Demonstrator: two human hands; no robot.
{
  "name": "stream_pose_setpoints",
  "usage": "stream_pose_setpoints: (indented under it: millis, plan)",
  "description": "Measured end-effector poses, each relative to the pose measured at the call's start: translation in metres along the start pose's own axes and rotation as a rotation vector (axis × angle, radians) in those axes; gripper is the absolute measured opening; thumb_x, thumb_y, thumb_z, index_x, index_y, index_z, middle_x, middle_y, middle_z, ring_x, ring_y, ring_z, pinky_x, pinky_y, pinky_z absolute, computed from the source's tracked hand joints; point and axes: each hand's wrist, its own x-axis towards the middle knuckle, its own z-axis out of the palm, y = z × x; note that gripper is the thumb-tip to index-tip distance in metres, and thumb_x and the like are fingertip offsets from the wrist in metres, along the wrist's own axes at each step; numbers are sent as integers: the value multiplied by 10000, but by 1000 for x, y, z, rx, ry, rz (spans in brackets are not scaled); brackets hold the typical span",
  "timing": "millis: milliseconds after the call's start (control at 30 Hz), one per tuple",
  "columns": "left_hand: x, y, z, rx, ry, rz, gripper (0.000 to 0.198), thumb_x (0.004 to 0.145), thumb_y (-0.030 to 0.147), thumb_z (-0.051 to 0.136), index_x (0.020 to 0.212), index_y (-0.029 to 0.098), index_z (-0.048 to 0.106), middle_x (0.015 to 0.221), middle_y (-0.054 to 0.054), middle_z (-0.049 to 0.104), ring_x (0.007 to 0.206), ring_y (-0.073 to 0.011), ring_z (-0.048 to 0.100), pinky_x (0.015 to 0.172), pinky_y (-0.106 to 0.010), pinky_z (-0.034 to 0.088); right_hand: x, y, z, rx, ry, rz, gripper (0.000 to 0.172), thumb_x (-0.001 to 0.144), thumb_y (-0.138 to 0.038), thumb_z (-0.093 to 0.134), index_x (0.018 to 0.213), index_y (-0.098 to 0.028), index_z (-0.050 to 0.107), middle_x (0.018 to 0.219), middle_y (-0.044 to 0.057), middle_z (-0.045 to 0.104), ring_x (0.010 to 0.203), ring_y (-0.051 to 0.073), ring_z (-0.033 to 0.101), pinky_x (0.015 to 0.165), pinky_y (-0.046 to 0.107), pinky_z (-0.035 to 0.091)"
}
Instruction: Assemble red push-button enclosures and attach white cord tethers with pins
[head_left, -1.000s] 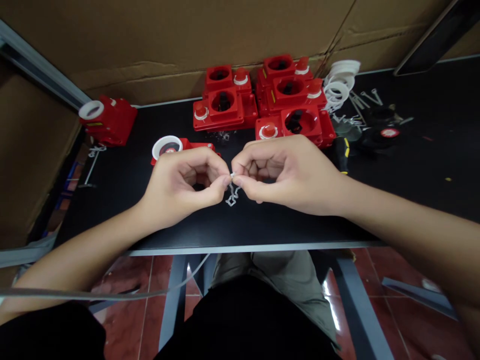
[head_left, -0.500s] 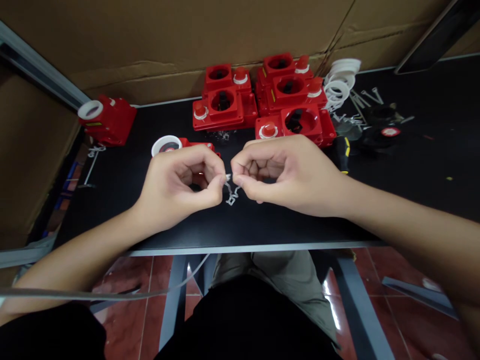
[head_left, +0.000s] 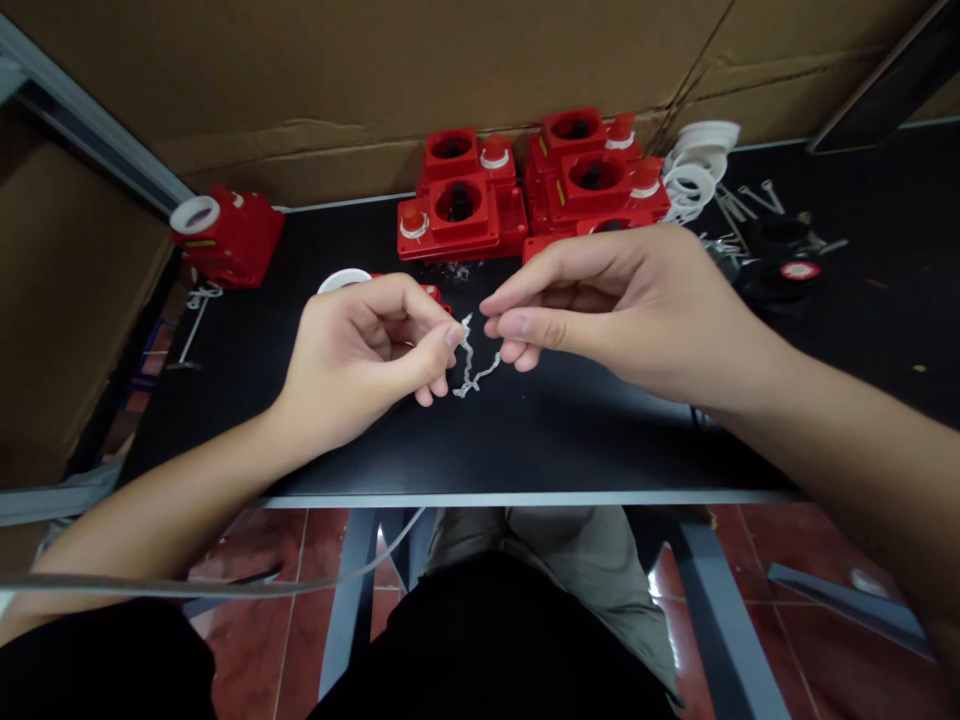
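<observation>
My left hand [head_left: 382, 365] pinches one end of a thin, crinkled, whitish strand [head_left: 469, 365] between thumb and forefinger. The strand dangles in a loose U above the black tabletop [head_left: 525, 450]. Close to its other end is my right hand [head_left: 600, 300], thumb and forefinger slightly apart with nothing seen between them. Whether the strand's end touches the right hand's lower fingers, I cannot tell. Behind my left hand, a red part with a white ring [head_left: 345, 280] is mostly covered.
Several red housings [head_left: 461, 220] with round openings stand along the cardboard wall [head_left: 450, 60]. Another red housing [head_left: 232, 240] sits at the left. White rings [head_left: 690, 185], cable ties [head_left: 757, 200] and a black part with a red label [head_left: 799, 270] lie at the right.
The pinch of my right hand has loosened, and that hand has moved up and right, away from my left. The strand now spreads wider below the left fingertips.
</observation>
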Motion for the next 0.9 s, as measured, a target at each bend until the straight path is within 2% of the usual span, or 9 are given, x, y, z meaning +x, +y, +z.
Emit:
stream_pose_setpoints:
  millis: [133, 233, 400, 567, 733, 900]
  plan:
    - [1, 4, 1, -14, -1, -8, 584, 980, 680, 1097, 849, 181, 824, 742, -13, 806, 542, -108, 742, 510, -186, 660, -2, -4, 6, 2, -3, 21, 345, 846, -438, 1206, 895, -259, 915, 828, 11, 884, 745, 198, 845, 797, 363, 807]
    - [0, 5, 1, -27, -3, -11, 557, 979, 651, 1107, 855, 181, 836, 745, -12, 816, 558, -110, 763, 528, -178, 663, -4, -4, 10, 18, -3, 8, 354, 827, -381, 1216, 833, -259, 884, 809, 8, 877, 722, 189, 830, 741, 346, 792]
    - [-2, 4, 1, -70, -19, -8, 414, 928, 482, 1182, 883, 199, 883, 764, 0, 842, 601, -120, 800, 563, -178, 684, -7, 1, 12, 41, -17, -20, 348, 843, -371, 1208, 816, -259, 879, 842, 27, 888, 769, 206, 851, 761, 366, 789]
    - [-3, 3, 0, -44, -13, -8, 408, 938, 507, 1171, 891, 207, 899, 771, -24, 864, 597, -155, 807, 559, -231, 712, -5, 8, 9, 16, -51, -19, 325, 866, -429, 1191, 846, -264, 912, 872, 34, 891, 793, 208, 842, 798, 378, 780]
    - [-1, 0, 0, -77, -41, 39, 360, 938, 434, 1179, 900, 193, 915, 754, -15, 865, 569, -129, 794, 543, -193, 678, 2, 15, 6, -11, -29, -164, 320, 820, -432, 1208, 806, -269, 933, 983, 35, 882, 860, 188, 813, 813, 342, 741]
    - [-2, 0, 0, -101, -54, 14, 316, 926, 369, 1188, 914, 192, 926, 765, -6, 872, 589, -124, 808, 566, -178, 682, 2, 17, 4, 3, -45, -176, 301, 837, -419, 1200, 829, -260, 944, 1006, 36, 866, 870, 177, 801, 836, 342, 728]
